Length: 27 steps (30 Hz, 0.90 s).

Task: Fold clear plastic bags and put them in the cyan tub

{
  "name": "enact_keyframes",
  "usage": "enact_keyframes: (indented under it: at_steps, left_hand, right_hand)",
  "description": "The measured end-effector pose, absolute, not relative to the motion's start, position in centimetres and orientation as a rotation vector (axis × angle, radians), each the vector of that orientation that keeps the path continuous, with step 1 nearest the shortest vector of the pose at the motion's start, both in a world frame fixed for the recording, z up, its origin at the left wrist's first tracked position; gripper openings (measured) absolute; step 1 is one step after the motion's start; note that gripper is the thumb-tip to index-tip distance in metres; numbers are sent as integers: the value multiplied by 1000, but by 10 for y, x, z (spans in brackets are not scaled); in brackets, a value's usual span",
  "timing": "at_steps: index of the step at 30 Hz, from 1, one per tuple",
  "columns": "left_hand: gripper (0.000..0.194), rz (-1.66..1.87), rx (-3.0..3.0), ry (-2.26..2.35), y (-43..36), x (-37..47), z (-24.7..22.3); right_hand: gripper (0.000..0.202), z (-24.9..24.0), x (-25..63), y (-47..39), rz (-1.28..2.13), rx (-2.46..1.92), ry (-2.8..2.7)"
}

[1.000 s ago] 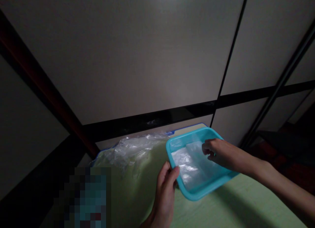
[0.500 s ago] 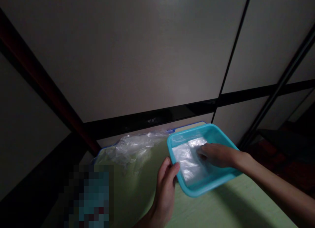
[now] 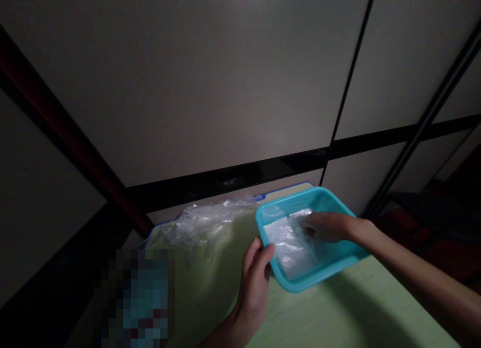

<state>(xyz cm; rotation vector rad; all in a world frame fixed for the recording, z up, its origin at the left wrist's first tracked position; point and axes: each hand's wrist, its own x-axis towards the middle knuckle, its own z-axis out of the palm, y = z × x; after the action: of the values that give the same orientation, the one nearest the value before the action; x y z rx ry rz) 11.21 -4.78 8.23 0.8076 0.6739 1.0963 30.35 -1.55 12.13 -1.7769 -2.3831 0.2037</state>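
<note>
A turquoise rectangular basin (image 3: 311,283) is held tilted above a pale green surface, right of centre. My left hand (image 3: 257,273) grips its near left rim, thumb on top and fingers beneath. Inside the basin lies a flat, clear plastic bag (image 3: 287,245). My right hand (image 3: 328,227) reaches in over the right side, its curled fingertips against the bag; whether they pinch it is hidden. Crumpled clear plastic (image 3: 205,223) lies on the green surface to the left of the basin.
Behind stands a pale panelled cabinet (image 3: 225,87) with a black horizontal strip (image 3: 255,171). The green tabletop (image 3: 300,320) has a blue edge along the back. A pixelated teal patch (image 3: 146,293) shows at lower left. Dark reddish items sit at far right.
The basin's near edge and my right hand are slightly higher in view. My right fingers have shifted a little over the bag. My left hand keeps its hold on the rim.
</note>
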Motion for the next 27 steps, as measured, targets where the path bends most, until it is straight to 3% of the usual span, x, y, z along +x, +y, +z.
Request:
enact_keyframes:
  at_steps: [6, 12, 21, 27]
  left_hand:
    - [12, 1158, 792, 689, -34, 117, 78]
    - [18, 1197, 778, 720, 5, 137, 67]
    - [24, 1188, 746, 725, 61, 173, 52]
    - [29, 1179, 732, 743, 72, 182, 45]
  right_hand:
    - [18, 143, 320, -21, 221, -1820, -2508]
    - [22, 151, 330, -39, 153, -1660, -2355]
    - [23, 101, 336, -37, -103, -1563, -2212]
    - [35, 69, 338, -28, -275, -1642, -2080]
